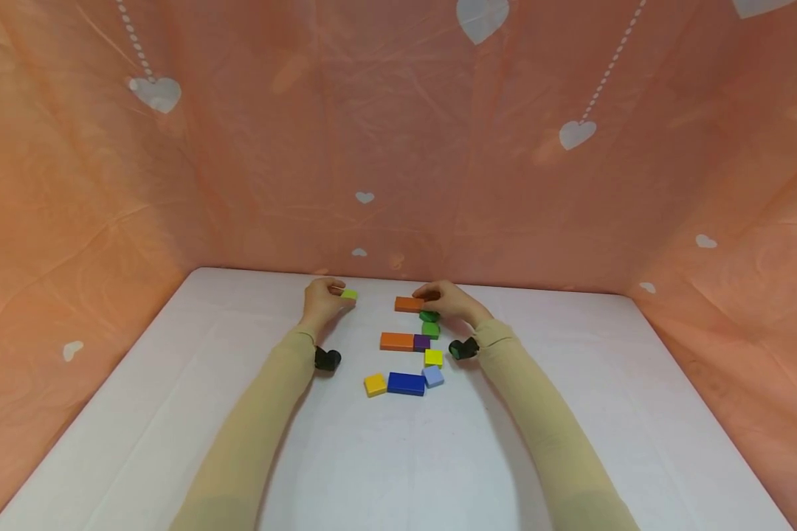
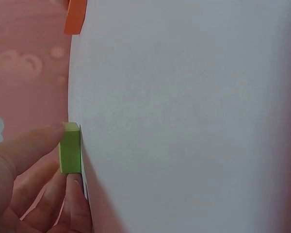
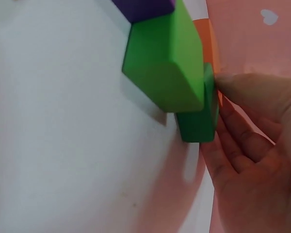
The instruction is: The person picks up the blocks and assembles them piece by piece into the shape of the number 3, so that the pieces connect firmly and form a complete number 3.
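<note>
My left hand pinches a light green block at the far left of the arrangement. The left wrist view shows thumb and fingertips on opposite ends of that block, low over the table. Over at the far end of the row, my right hand holds the right end of an orange block, the fingers reaching behind it. Close by the right thumb is a dark green block, with a brighter green block beside it. The right palm partly hides the orange block in the right wrist view.
Nearer me on the white table lie a second orange block, a purple block, a yellow block, a pale blue block, a dark blue block and an amber block. A peach curtain encloses the table.
</note>
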`<state>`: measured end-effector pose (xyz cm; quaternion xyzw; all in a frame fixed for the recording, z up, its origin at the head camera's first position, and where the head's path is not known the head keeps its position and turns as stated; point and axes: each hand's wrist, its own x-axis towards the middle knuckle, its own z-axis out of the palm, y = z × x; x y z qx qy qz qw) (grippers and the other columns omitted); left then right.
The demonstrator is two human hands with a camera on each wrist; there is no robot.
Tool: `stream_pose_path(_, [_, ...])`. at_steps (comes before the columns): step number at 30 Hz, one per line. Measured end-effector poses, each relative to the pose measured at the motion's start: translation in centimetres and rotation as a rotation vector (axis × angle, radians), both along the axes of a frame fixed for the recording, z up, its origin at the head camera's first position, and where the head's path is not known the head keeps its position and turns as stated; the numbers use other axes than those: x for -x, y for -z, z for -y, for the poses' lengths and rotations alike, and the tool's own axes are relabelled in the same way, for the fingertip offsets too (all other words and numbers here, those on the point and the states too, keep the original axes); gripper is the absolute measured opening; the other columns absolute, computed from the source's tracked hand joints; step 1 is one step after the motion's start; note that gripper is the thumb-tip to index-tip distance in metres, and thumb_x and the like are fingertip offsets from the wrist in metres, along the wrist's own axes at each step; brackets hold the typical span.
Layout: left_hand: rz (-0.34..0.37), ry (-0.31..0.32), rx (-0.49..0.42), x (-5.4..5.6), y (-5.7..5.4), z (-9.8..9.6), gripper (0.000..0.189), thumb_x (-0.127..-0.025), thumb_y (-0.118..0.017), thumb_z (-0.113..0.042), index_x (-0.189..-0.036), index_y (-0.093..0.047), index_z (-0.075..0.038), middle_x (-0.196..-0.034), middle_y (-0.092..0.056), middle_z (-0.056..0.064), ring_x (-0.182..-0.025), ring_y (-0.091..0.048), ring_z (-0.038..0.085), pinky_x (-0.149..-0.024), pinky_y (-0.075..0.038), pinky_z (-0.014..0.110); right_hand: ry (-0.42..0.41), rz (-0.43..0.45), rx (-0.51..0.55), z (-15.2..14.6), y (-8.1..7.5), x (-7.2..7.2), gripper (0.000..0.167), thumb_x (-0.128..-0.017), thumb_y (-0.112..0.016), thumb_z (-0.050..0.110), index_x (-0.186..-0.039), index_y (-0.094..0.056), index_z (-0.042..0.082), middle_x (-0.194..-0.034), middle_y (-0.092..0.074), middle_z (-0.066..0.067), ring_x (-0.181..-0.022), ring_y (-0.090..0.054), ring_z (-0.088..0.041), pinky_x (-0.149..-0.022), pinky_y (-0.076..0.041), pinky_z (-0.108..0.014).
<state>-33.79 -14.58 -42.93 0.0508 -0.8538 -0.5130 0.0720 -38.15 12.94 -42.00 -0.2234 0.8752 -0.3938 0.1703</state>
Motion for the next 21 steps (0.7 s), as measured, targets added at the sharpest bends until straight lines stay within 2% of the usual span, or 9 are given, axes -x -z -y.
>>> stream_pose_path(7, [-0.013, -0.009, 0.019, 0.0, 0.0, -0.1, 0.040, -0.074, -0.078, -0.001, -0.111, -0.064, 0.007, -0.107, -0.063, 0.022, -0.101, -0.058, 0.032, -0.089, -0.049, 0.039, 0.008, 0.002, -0.002, -0.1, 0.1, 0.0, 0.031, -0.095, -0.059, 0.006, -0.125, -0.063, 0.009, -0.126, -0.058, -0.009, -0.108, -0.051, -0.025, -0.099, -0.044, -0.037])
stream_pose_path(13, [-0.014, 0.003, 0.005, 0.1, 0.1, -0.6, 0.040, -0.073, -0.079, -0.001, -0.111, -0.065, 0.006, -0.107, -0.065, 0.020, -0.101, -0.059, 0.030, -0.089, -0.050, 0.037, -0.022, -0.026, 0.005, -0.3, -0.1, -0.4, 0.030, -0.095, -0.057, 0.005, -0.125, -0.062, 0.006, -0.125, -0.058, -0.010, -0.106, -0.052, -0.025, -0.097, -0.045, -0.036])
stream_pose_path(21, [-0.029, 0.116, -0.029, 0.4, 0.6, -1.9, 0.041, -0.076, -0.079, -0.004, -0.114, -0.065, 0.003, -0.109, -0.065, 0.017, -0.100, -0.059, 0.028, -0.089, -0.050, 0.036, -0.012, -0.016, -0.002, 0.0, -0.1, -0.3, 0.030, -0.095, -0.057, 0.003, -0.124, -0.062, 0.003, -0.125, -0.059, -0.012, -0.108, -0.052, -0.025, -0.099, -0.044, -0.037])
